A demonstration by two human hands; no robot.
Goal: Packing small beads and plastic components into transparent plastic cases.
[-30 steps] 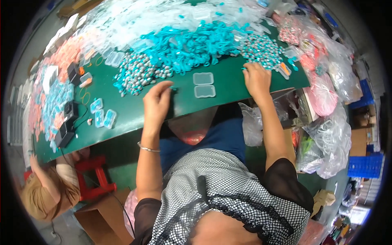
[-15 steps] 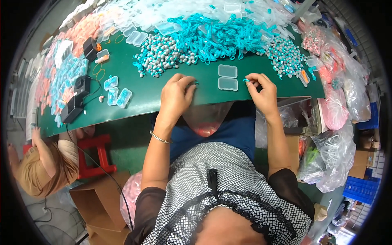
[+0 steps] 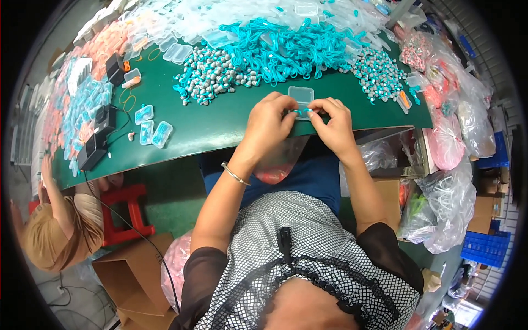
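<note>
Two hands meet at the near edge of the green table [image 3: 220, 124]: your left hand [image 3: 269, 121] and right hand [image 3: 330, 124] each pinch an end of a turquoise corded earplug pair [image 3: 301, 111], fingers pressed together on it. It sits just near of the small clear plastic case [image 3: 301, 94], which lies open. You look mid-way through coiling the cord. Next, I judge, you need a tight bundle tucked into that case. The loose pile of turquoise cords [image 3: 286, 49] lies farther off.
</note>
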